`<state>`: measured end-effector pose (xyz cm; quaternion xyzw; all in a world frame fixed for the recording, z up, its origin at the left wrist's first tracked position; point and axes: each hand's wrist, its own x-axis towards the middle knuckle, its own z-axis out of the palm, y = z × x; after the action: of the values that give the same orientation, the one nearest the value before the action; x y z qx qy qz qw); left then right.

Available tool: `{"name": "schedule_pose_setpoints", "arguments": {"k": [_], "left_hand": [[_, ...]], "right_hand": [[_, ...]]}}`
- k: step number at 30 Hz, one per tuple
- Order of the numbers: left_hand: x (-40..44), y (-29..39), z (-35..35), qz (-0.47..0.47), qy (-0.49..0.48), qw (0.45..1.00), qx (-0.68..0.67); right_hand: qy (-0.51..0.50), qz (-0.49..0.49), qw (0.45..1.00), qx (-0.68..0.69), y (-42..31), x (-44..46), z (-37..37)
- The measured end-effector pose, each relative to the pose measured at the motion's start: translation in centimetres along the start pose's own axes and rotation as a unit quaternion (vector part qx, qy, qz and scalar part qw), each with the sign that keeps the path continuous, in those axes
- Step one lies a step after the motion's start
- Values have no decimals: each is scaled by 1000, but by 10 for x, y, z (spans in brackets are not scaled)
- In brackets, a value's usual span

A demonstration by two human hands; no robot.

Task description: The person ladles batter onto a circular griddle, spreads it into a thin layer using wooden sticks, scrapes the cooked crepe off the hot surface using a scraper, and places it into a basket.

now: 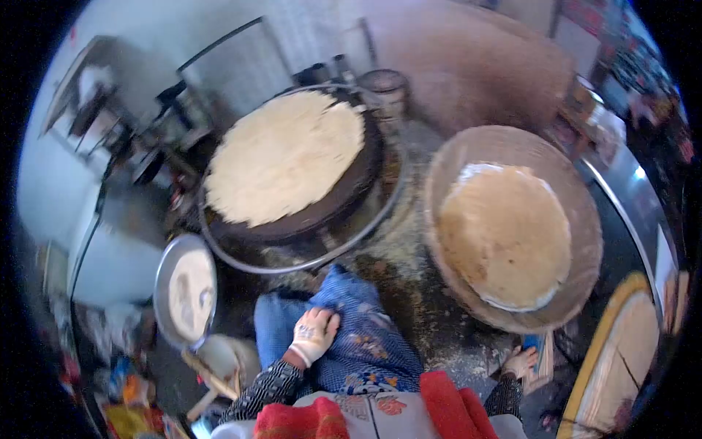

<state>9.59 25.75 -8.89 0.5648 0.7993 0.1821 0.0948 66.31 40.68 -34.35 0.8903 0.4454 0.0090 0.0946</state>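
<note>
My left hand (314, 335), in a white glove that leaves the fingertips bare, rests on the blue patterned cloth (365, 329) over my lap, fingers curled with nothing visible in them. Low on the right, my right hand (519, 362) is at a small blue object (540, 342) beside a pale wooden piece; its grip is too small to make out. A pale thin flatbread (285, 157) covers most of the round dark griddle (351, 186) ahead. Browned flatbreads (512, 234) lie inside the wide round basket (585, 249) at the right.
A metal bowl (164, 293) of pale batter stands left of my knees, above a white bucket (227, 355) with wooden sticks. A metal ring (292, 269) surrounds the griddle. A yellow-rimmed oval board (621, 351) leans at the lower right. Coloured packets lie at the lower left.
</note>
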Motion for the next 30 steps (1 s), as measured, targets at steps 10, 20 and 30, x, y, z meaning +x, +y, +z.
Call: {"name": "schedule_pose_setpoints", "arguments": {"k": [10, 20, 30], "left_hand": [[126, -100, -82, -30, 173, 969, 175], [260, -196, -79, -241, 62, 955, 159], [226, -179, -85, -211, -17, 963, 166]], "right_hand": [[235, -54, 970, -4, 18, -6, 9], [-21, -451, 846, 283, -151, -180, -133], [-633, -140, 405, 645, -462, -248, -336]]}}
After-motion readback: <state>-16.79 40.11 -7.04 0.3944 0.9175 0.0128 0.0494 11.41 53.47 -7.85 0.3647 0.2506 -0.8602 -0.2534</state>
